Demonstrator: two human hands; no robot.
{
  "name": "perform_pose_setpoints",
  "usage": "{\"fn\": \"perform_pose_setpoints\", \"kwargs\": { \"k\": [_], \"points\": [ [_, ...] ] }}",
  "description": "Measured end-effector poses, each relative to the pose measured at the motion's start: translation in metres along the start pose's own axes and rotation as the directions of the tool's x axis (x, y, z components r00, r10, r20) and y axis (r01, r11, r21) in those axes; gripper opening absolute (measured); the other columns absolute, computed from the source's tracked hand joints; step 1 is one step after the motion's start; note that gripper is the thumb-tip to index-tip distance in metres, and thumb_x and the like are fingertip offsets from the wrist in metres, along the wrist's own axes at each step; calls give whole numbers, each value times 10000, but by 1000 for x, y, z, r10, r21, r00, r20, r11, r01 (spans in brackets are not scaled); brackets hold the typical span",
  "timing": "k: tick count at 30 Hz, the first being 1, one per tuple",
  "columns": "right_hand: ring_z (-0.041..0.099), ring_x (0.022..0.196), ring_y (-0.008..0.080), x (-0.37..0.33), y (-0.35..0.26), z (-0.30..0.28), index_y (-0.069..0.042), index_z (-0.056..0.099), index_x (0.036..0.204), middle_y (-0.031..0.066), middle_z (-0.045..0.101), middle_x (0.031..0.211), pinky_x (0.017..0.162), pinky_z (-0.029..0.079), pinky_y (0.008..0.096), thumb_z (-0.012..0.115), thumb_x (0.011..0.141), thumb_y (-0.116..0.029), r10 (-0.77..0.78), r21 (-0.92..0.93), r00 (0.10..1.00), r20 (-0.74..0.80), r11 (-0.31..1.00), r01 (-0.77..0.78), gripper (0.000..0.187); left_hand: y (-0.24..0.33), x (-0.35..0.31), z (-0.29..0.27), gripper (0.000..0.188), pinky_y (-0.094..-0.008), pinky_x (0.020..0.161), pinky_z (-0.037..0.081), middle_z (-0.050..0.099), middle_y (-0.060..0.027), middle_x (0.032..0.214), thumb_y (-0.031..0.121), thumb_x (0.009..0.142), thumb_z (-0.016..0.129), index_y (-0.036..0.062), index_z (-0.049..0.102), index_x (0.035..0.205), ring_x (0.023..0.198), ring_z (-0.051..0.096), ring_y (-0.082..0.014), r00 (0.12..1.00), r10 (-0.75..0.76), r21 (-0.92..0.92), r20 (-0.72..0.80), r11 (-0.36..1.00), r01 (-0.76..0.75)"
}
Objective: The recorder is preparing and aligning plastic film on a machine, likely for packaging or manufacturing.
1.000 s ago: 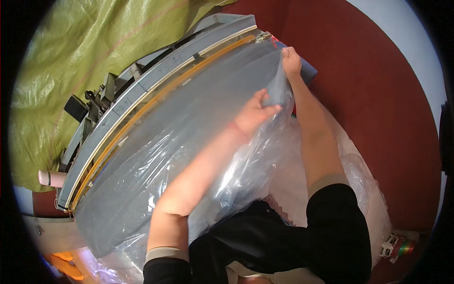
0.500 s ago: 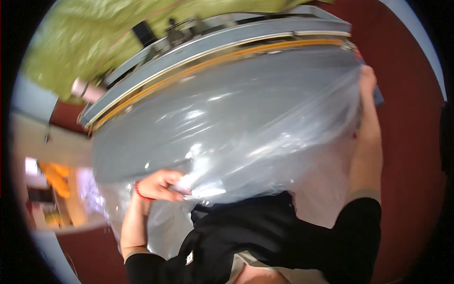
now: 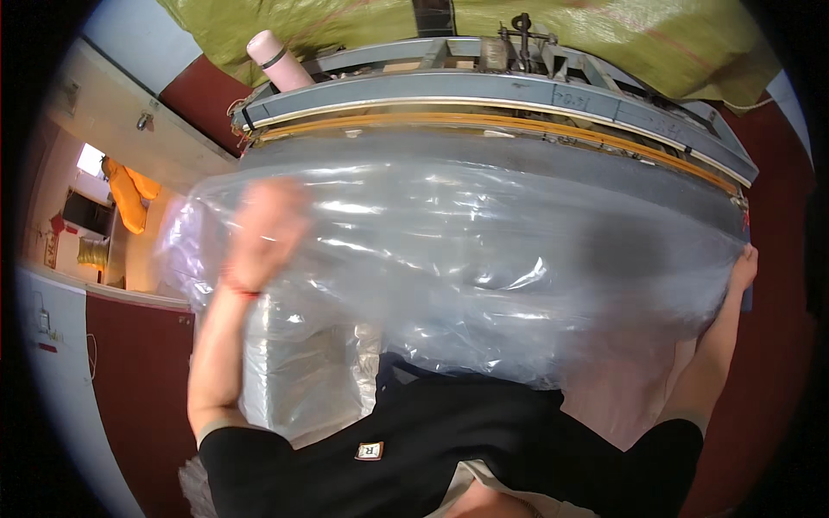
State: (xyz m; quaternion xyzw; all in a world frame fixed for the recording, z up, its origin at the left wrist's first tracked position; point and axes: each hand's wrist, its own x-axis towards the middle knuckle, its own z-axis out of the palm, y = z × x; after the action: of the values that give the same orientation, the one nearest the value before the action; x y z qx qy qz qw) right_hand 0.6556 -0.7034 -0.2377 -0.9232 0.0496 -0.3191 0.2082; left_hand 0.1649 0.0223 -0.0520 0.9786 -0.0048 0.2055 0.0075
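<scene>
A wide clear plastic sheet (image 3: 449, 233) lies crinkled and shiny over a dark grey surface (image 3: 397, 147) in front of me. At its right edge my right hand (image 3: 744, 266) is closed, with the plastic pinched in its fingers. My left hand (image 3: 272, 226), a red cord round its wrist, is over the left part of the sheet. Motion smears its fingers, and whether it touches the plastic is unclear. Along the far side of the sheet runs a long blue-grey metal frame (image 3: 414, 91) with an orange strip (image 3: 484, 121) on its near side.
A pink bottle (image 3: 281, 62) stands at the frame's left end. Metal fittings (image 3: 522, 47) rise behind the frame, before yellow-green woven sheeting (image 3: 596, 34). More plastic (image 3: 298, 371) hangs near my body. At left, an opening shows an orange item (image 3: 128, 197) and a wire spool (image 3: 93, 252).
My view has turned, levelling the frame. My left hand has moved from the sheet's near edge, where it pinched the plastic, farther out over it. My right hand still holds the right edge.
</scene>
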Motion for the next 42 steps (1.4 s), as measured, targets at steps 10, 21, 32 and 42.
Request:
{"fn": "perform_pose_setpoints", "kwargs": {
  "k": [10, 21, 32, 42],
  "points": [
    [545, 892, 258, 16, 31, 12, -30, 532, 1019, 142, 582, 961, 779, 405, 320, 420, 865, -289, 9, 79, 999, 31, 997, -11, 322, -66, 4, 131, 428, -399, 928, 310, 426, -166, 1214, 210, 764, 532, -1, 462, 1129, 1152, 358, -333, 988, -109, -65, 106, 991, 116],
    [520, 863, 164, 11, 46, -19, -7, 546, 1022, 72, 579, 951, 786, 401, 280, 447, 874, -294, 188, 482, 970, 154, 843, -240, 338, -61, 24, 146, 178, -338, 591, 421, 545, -124, 689, 186, 762, 589, 15, 556, 725, 675, 517, -278, 949, -290, -76, -123, 956, 283],
    [483, 950, 159, -27, 22, -151, -19, 501, 1094, 60, 527, 1047, 846, 375, 290, 478, 871, -258, 286, 755, 954, 89, 605, -252, 328, -61, 21, 146, 274, -344, 762, 424, 536, -128, 948, 163, 658, 635, 51, 559, 896, 917, 502, -291, 903, -384, -356, -194, 885, 300],
    [513, 893, 153, -37, 40, -130, -19, 532, 1053, 61, 546, 1002, 800, 415, 281, 478, 872, -228, 282, 767, 958, 45, 605, -214, 282, -50, 21, 121, 246, -372, 761, 424, 566, -137, 899, 187, 695, 589, 72, 573, 912, 908, 512, -300, 833, -469, -140, 293, 841, 523]
  ]
}}
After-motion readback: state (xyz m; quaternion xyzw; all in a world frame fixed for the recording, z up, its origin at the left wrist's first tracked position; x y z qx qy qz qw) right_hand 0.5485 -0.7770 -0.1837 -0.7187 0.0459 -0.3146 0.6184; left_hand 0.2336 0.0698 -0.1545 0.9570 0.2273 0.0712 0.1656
